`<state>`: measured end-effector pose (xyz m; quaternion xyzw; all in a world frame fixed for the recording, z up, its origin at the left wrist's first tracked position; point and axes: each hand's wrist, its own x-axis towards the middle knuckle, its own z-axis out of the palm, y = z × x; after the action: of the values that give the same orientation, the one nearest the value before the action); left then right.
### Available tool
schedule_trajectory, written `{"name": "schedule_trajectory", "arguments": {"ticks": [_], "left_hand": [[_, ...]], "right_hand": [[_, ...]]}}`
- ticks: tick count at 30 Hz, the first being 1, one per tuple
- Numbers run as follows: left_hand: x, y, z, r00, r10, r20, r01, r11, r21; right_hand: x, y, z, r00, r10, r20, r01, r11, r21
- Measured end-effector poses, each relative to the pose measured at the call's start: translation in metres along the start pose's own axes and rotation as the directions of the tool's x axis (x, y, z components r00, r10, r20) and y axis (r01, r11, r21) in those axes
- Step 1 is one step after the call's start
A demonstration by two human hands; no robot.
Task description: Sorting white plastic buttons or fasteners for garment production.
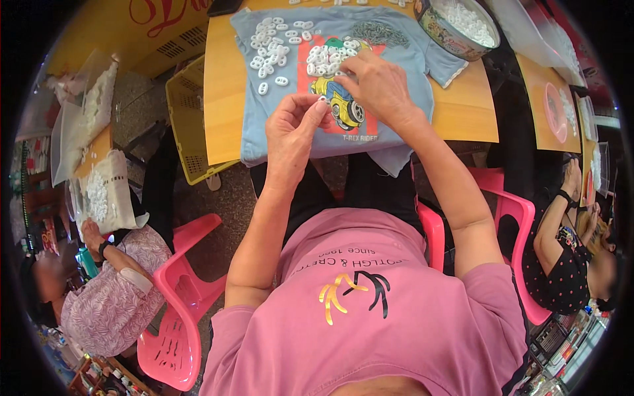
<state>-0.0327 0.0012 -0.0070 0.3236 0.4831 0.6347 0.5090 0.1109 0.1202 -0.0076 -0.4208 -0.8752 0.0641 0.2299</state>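
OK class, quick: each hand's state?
Left hand: closed, pinching a small white piece.
Right hand: fingers at the white pile; whether it grips one cannot be told.

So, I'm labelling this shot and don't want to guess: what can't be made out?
All in the head view:
White piece in the left hand: mostly hidden by that hand's grip.
Right hand: hides whether it holds anything.
Bowl: the picture's top edge cuts off part.
Green heap: strands too fine to count.
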Motion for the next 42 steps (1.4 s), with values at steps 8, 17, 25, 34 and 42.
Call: {"name": "schedule_trajectory", "arguments": {"ticks": [8, 17, 25, 34, 42], "left_hand": [[0.001, 0.003, 0.0, 1.0, -0.009, 0.017, 0.009, 1.0, 0.013], [0.005, 0.007, 0.025, 0.989, 0.142, 0.038, -0.138, 0.986, -0.088], [0.001, 0.012, 0.033, 0.992, 0.108, 0.061, -0.104, 0.992, -0.066], [0.001, 0.009, 0.037, 0.996, 0.063, 0.058, -0.06, 0.997, -0.04], [0.001, 0.01, 0.036, 0.996, 0.056, 0.074, -0.053, 0.998, -0.033]], "right_hand": [[-0.006, 0.017, -0.004, 0.965, 0.22, 0.144, -0.26, 0.711, 0.653], [-0.031, -0.003, -0.044, 0.856, 0.171, 0.487, -0.491, -0.021, 0.871], [-0.038, -0.011, -0.053, 0.885, 0.195, 0.423, -0.43, -0.01, 0.903], [-0.042, -0.018, -0.061, 0.91, 0.249, 0.333, -0.348, 0.019, 0.937], [-0.042, -0.023, -0.06, 0.943, 0.245, 0.225, -0.277, 0.205, 0.939]]}}
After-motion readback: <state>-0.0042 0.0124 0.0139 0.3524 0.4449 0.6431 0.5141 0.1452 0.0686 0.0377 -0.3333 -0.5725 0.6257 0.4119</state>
